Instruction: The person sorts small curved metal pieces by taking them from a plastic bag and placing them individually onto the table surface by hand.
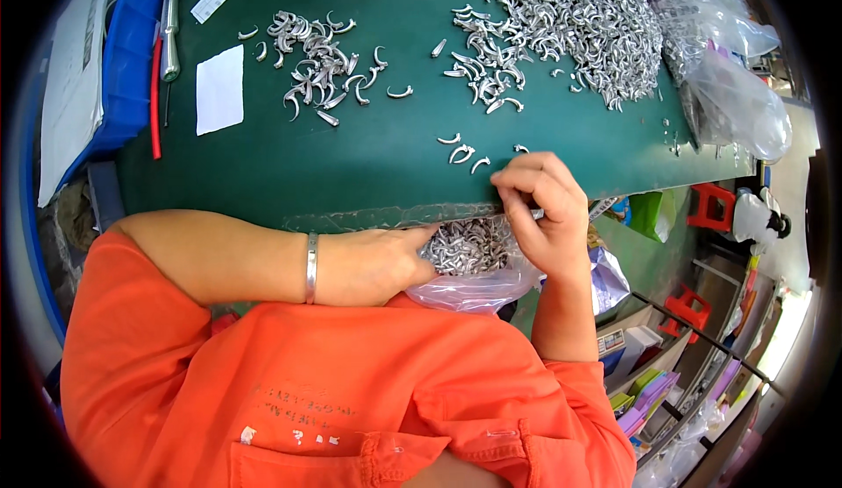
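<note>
My left hand [379, 264], with a silver bangle on its wrist, grips the rim of a clear plastic bag [469, 291] at the table's front edge. Inside the bag lie many small curved silver metal pieces [469, 247]. My right hand [545, 207] is above the bag's right side, by the table edge. Its fingers are curled together, and whatever may be between the fingertips is hidden. Just beyond them lies one metal piece [521, 148]. A few loose curved pieces [462, 153] rest on the green tabletop [368, 168] to the left of that hand.
A large heap of the metal pieces [579, 23] covers the far right; a smaller cluster [320, 63] lies far left. White paper [219, 91], a red rod [157, 98] and a blue bin [136, 49] stand left. Plastic bags [737, 93] crowd the right edge.
</note>
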Demonstrator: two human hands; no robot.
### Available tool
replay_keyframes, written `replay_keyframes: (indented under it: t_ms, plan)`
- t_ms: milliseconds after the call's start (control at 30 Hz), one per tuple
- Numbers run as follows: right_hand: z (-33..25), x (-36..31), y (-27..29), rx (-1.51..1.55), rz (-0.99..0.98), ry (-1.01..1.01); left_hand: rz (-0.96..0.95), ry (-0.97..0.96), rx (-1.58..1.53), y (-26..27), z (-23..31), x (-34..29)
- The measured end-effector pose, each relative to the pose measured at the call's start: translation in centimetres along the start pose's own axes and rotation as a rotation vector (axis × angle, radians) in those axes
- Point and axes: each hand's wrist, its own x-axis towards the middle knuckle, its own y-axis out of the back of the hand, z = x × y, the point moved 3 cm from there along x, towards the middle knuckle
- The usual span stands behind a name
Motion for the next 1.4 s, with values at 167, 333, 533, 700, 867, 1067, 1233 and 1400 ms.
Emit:
replay_keyframes:
  t_ms: [167, 333, 533, 700, 867, 1067, 1233, 1400]
  plan:
    - [-0.1, 0.3, -0.5, -0.066, -0.085, 0.096, 0.031, -0.006, 0.015, -0.2, 0.3, 0.0]
    - [-1.0, 0.1, 1.4, 0.082, -0.487, 0.147, 0.001, 0.025, -0.053, -0.3, 0.1, 0.1]
    - [2.1, 1.9, 1.2, -0.26, 0.13, 0.039, -0.011, 0.003, 0.063, 0.6, 0.2, -0.1]
    - [1.5, 4.3, 0.1, 0.308, 0.147, -0.211, -0.052, 0.03, 0.077, 0.3, 0.0, 0.1]
    - [-2.1, 14.4, -2.2, 0.274, -0.442, -0.41, -0.017, -0.044, 0.106, -0.8, -0.2, 0.2]
    - [-4.0, 25.5, -2.6, 0.683, 0.048, -0.103, -0.126, 0.004, 0.075, -0.8, 0.3, 1.0]
    - [-1.7, 19.7, -1.1, 0.32, -0.133, 0.029, -0.094, 0.002, 0.084, -0.1, 0.2, 0.2]
    - [-0.2, 8.7, -0.9, -0.125, -0.259, 0.409, -0.06, 0.0, 0.134, 0.2, -0.1, 0.1]
